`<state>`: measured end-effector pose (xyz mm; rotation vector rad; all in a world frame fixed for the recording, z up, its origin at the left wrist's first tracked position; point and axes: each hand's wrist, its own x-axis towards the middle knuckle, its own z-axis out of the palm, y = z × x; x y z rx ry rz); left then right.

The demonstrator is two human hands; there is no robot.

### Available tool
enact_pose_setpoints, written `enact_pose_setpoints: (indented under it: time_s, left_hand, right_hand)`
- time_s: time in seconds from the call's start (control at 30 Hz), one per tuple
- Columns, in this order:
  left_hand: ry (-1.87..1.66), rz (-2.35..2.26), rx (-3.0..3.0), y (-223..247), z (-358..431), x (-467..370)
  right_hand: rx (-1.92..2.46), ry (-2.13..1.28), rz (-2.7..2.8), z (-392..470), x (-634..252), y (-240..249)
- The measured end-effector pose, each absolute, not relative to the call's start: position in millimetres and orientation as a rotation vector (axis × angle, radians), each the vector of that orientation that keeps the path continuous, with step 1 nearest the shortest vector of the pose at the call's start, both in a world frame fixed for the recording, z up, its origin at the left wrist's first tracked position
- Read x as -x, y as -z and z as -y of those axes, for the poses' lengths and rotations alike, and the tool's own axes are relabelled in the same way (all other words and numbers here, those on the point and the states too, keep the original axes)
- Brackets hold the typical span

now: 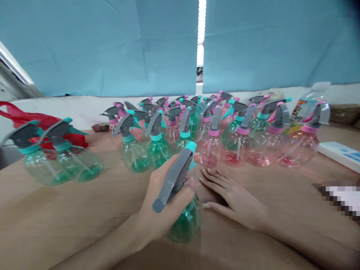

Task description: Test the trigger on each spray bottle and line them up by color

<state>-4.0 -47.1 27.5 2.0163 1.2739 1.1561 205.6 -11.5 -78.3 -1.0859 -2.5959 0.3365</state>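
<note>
My left hand (165,202) is wrapped round the neck of a green spray bottle (185,223), whose grey trigger head with a turquoise nozzle tilts up and away from me. Flat on the brown table, to the right of that bottle, lies my right hand (233,198), fingers apart and holding nothing. Just beyond both hands stands a row of bottles: green ones with turquoise collars (159,150) in the middle and pink ones with pink collars (209,152) toward the right. Part of the held bottle's neck is covered by my fingers.
Two green spray bottles (90,165) stand apart at the left, before a red plastic bag (42,116). More spray bottles crowd the back. On the right are a clear jug with a label (312,101), a white box (341,153) and a blurred-out flat object (343,198). Blue curtains (112,48) hang behind.
</note>
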Motion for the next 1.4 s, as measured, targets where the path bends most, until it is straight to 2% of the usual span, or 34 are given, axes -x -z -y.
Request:
enact_pose_setpoints:
  time_s: [1.4]
  left_hand:
    - [-1.154,-1.264,-2.006,-27.7,47.9,5.0]
  right_hand:
    - [1.103,-0.331,2.558,15.4,-204.6,78.5]
